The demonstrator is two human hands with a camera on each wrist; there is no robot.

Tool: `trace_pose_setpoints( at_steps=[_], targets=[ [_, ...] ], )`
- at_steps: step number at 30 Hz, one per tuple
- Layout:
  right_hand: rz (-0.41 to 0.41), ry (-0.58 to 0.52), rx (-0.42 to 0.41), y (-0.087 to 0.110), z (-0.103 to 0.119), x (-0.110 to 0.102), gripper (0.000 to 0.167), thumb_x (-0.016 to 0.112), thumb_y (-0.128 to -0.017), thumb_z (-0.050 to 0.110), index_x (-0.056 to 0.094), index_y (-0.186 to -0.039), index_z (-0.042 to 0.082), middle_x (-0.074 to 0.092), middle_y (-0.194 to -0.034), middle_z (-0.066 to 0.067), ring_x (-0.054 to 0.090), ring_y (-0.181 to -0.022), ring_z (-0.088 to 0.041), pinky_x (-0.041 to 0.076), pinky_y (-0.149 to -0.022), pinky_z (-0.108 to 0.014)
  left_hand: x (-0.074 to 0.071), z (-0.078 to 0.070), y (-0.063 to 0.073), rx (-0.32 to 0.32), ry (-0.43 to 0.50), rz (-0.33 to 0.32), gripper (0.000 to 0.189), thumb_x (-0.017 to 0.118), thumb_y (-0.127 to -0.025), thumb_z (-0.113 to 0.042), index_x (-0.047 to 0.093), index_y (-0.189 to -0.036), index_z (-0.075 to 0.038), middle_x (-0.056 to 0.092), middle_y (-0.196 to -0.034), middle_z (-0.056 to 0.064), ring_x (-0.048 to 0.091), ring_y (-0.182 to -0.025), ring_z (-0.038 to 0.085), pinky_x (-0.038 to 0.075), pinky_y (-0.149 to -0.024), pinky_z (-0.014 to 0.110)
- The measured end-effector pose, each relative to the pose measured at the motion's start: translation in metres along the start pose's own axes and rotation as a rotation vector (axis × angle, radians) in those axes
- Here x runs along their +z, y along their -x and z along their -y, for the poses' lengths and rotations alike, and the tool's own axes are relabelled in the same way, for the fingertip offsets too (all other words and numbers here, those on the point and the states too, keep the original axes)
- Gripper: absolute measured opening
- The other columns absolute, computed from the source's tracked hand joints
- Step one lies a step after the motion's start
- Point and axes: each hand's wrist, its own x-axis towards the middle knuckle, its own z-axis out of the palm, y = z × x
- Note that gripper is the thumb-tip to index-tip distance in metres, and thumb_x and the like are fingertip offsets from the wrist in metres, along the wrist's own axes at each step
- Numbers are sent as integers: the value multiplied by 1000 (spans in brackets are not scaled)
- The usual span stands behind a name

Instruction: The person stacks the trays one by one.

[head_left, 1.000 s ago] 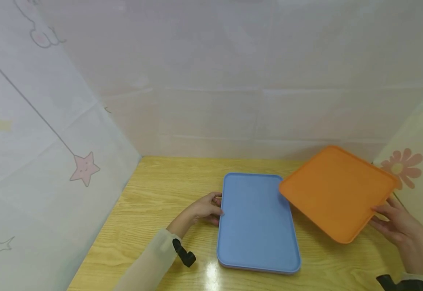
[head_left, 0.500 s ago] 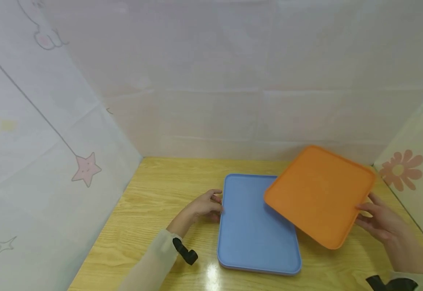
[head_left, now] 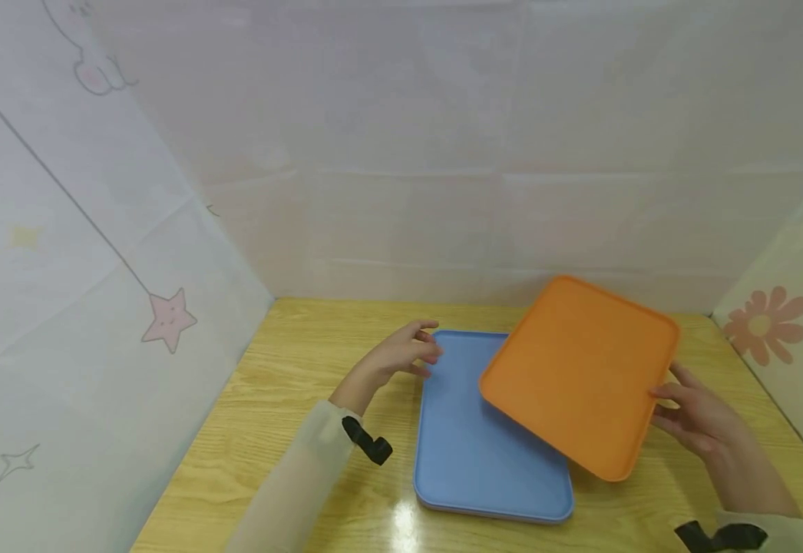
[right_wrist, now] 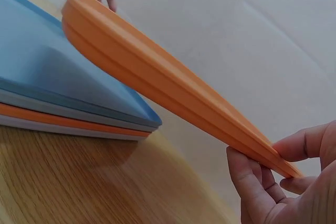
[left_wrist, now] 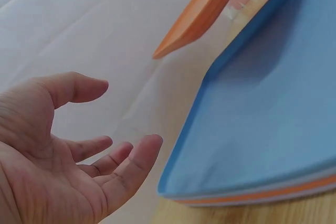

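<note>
My right hand [head_left: 702, 418] pinches the right edge of an orange tray [head_left: 581, 376], thumb on top and fingers beneath. The tray tilts above the right part of a blue tray [head_left: 477, 438], casting a shadow on it. In the right wrist view the orange tray [right_wrist: 157, 77] shows edge-on. The blue tray tops a stack whose edges show grey and orange layers [right_wrist: 73, 121] below. My left hand [head_left: 404, 352] hovers by the stack's far left corner, fingers apart and loosely bent. It holds nothing, as the left hand [left_wrist: 79, 150] in the left wrist view shows.
The stack lies on a wooden table [head_left: 291, 376]. A pale cloth wall [head_left: 401, 230] stands behind the table, with printed cloth at the left, bearing a pink star [head_left: 169, 320], and at the right, bearing a red flower [head_left: 764, 324].
The orange tray has moved left over the blue tray, carried by my right hand. My left hand has left the stack's left edge and risen toward its far corner.
</note>
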Motion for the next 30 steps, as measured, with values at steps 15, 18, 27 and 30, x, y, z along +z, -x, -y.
trace_pose_setpoints(
  at_steps=[15, 18, 27, 30],
  targets=[
    [-32, 116, 87, -18, -6, 33, 91, 46, -104, 0, -19, -159, 33, 58, -114, 1, 63, -99, -20, 62, -81, -33, 12, -22, -21, -16, 52, 59, 68, 68, -96, -27, 37, -155, -11, 51, -142, 19, 53, -128, 48, 52, -99, 57],
    [-9, 116, 89, -19, -8, 37, 92, 45, -103, -1, -21, -158, 31, 59, -114, 0, 64, -100, -20, 61, -80, -33, 12, -22, -23, -18, 84, 70, 69, 69, -96, -30, 37, -154, -12, 51, -143, 19, 53, -128, 49, 51, -99, 59],
    [46, 178, 91, -27, -16, 49, 89, 45, -103, -2, -18, -160, 23, 60, -116, 0, 65, -101, -21, 62, -80, -33, 17, -13, -25, -51, 96, 78, 67, 68, -96, -26, 37, -154, -10, 48, -146, 21, 62, -118, 43, 56, -94, 55],
    [59, 191, 96, -30, -18, 53, 88, 45, -103, -1, -18, -160, 21, 60, -117, -1, 65, -101, -21, 62, -79, -32, 19, -7, -26, -68, 69, 88, 65, 67, -97, -24, 38, -154, -10, 50, -143, 19, 65, -112, 38, 59, -90, 51]
  ],
)
